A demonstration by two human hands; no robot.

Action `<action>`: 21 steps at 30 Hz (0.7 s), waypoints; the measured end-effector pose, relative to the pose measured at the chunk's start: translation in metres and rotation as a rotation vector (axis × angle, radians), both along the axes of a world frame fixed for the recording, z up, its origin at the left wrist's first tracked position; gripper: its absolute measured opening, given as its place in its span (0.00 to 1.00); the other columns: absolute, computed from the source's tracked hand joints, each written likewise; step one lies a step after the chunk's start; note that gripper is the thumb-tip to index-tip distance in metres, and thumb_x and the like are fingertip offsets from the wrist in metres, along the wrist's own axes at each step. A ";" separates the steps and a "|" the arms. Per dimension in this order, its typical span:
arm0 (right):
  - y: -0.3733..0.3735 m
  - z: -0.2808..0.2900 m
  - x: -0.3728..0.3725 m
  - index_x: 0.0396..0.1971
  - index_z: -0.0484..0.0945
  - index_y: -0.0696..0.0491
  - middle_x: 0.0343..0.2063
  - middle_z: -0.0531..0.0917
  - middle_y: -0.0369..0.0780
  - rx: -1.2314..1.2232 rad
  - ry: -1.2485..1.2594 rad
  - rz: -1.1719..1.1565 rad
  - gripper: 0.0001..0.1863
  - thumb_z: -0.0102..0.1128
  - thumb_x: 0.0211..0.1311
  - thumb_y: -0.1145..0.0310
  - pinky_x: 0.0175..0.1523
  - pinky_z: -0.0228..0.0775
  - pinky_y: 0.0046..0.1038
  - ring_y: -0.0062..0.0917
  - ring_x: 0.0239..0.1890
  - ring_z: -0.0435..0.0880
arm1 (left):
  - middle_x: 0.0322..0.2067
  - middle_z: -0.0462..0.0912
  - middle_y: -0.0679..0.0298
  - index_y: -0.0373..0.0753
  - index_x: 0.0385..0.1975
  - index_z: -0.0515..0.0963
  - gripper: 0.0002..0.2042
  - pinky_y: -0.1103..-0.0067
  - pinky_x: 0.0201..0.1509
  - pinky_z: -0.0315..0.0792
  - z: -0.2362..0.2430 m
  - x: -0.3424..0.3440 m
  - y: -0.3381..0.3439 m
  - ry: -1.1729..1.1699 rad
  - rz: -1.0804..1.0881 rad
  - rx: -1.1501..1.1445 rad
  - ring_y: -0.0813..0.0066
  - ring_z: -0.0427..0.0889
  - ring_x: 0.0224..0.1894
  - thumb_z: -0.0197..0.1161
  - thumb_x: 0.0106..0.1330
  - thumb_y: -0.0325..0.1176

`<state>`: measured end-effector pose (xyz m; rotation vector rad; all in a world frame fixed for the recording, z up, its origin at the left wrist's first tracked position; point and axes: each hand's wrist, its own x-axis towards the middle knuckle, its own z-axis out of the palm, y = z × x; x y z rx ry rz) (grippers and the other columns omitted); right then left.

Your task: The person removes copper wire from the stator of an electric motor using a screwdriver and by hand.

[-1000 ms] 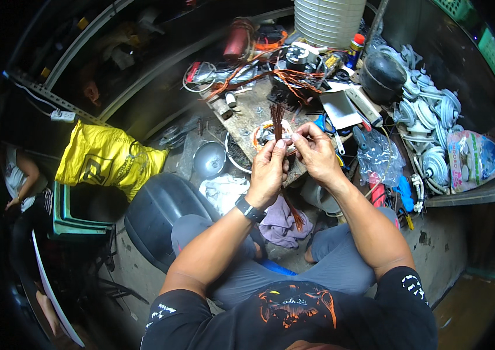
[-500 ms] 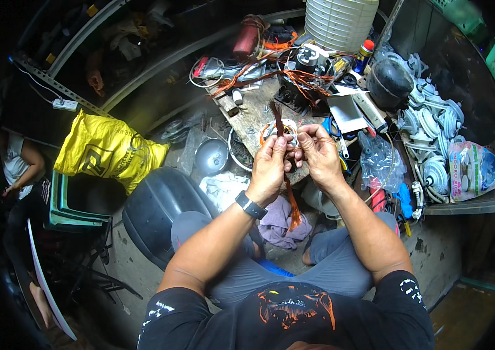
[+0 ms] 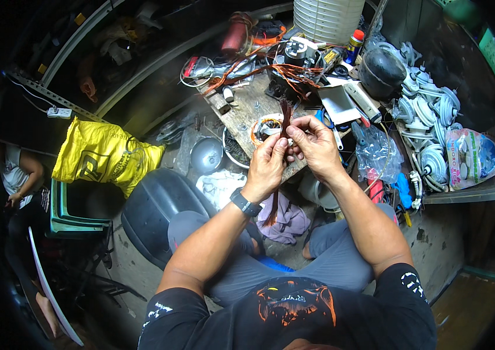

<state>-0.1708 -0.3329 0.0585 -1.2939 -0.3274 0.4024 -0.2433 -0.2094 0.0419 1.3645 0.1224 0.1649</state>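
A bundle of thin, dark copper-coloured wire (image 3: 286,116) stands upright between my hands, its frayed lower end (image 3: 271,213) hanging below them. My left hand (image 3: 266,168) is closed around its middle, thumb pressed against the strands. Close against the bundle, my right hand (image 3: 316,149) has its thumb and fingers pinched together. Whatever small thing is between those fingertips is too hidden to name. Just beyond the hands, a ring of white and orange wire (image 3: 262,126) lies on the wooden board (image 3: 246,111).
Orange wire strands (image 3: 294,73) and a motor part (image 3: 296,51) lie at the board's far end. White pulley-like parts (image 3: 428,114) are piled right, near a black pot (image 3: 382,73). A metal bowl (image 3: 206,156), yellow sack (image 3: 104,154) and purple cloth (image 3: 287,219) lie around. Another person's arm (image 3: 28,172) shows far left.
The bundle's lower end has swung left, and its top has tilted slightly right. Both hands stay together at its middle. The view has shifted a little.
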 end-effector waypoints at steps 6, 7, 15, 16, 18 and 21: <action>-0.001 0.001 0.001 0.36 0.75 0.56 0.23 0.80 0.33 -0.066 -0.001 -0.029 0.07 0.61 0.67 0.68 0.26 0.72 0.16 0.12 0.23 0.79 | 0.32 0.79 0.72 0.39 0.46 0.75 0.11 0.89 0.28 0.66 0.003 0.001 -0.001 0.012 0.030 -0.130 0.89 0.74 0.29 0.52 0.76 0.39; -0.002 0.002 0.001 0.36 0.75 0.56 0.24 0.80 0.33 -0.076 -0.015 -0.020 0.07 0.61 0.67 0.69 0.27 0.72 0.16 0.13 0.24 0.79 | 0.32 0.79 0.72 0.39 0.45 0.75 0.11 0.88 0.28 0.66 0.003 0.002 0.000 0.033 0.043 -0.189 0.89 0.74 0.29 0.52 0.76 0.39; -0.017 0.009 0.008 0.34 0.75 0.59 0.27 0.81 0.37 -0.087 -0.224 0.192 0.07 0.57 0.69 0.71 0.30 0.76 0.20 0.16 0.25 0.80 | 0.30 0.76 0.69 0.42 0.46 0.69 0.11 0.87 0.26 0.64 0.010 0.004 0.020 0.018 0.095 -0.455 0.82 0.75 0.30 0.51 0.76 0.42; -0.015 0.009 0.005 0.34 0.74 0.59 0.28 0.81 0.38 -0.084 -0.232 0.187 0.07 0.57 0.69 0.71 0.29 0.78 0.21 0.17 0.26 0.81 | 0.29 0.75 0.68 0.42 0.47 0.68 0.12 0.88 0.23 0.62 0.012 0.003 0.022 0.018 0.101 -0.475 0.82 0.75 0.29 0.50 0.76 0.43; -0.015 0.010 0.004 0.34 0.73 0.59 0.28 0.80 0.38 -0.057 -0.167 0.210 0.07 0.56 0.70 0.70 0.29 0.80 0.22 0.18 0.26 0.82 | 0.29 0.75 0.67 0.42 0.47 0.68 0.12 0.88 0.22 0.62 0.014 0.004 0.024 0.017 0.084 -0.441 0.82 0.75 0.28 0.49 0.76 0.43; -0.019 0.013 0.007 0.33 0.71 0.57 0.27 0.78 0.37 -0.023 -0.131 0.258 0.09 0.58 0.69 0.68 0.27 0.80 0.22 0.19 0.26 0.82 | 0.29 0.76 0.67 0.41 0.47 0.68 0.12 0.88 0.22 0.61 0.020 0.004 0.026 0.001 0.073 -0.420 0.82 0.75 0.27 0.49 0.77 0.43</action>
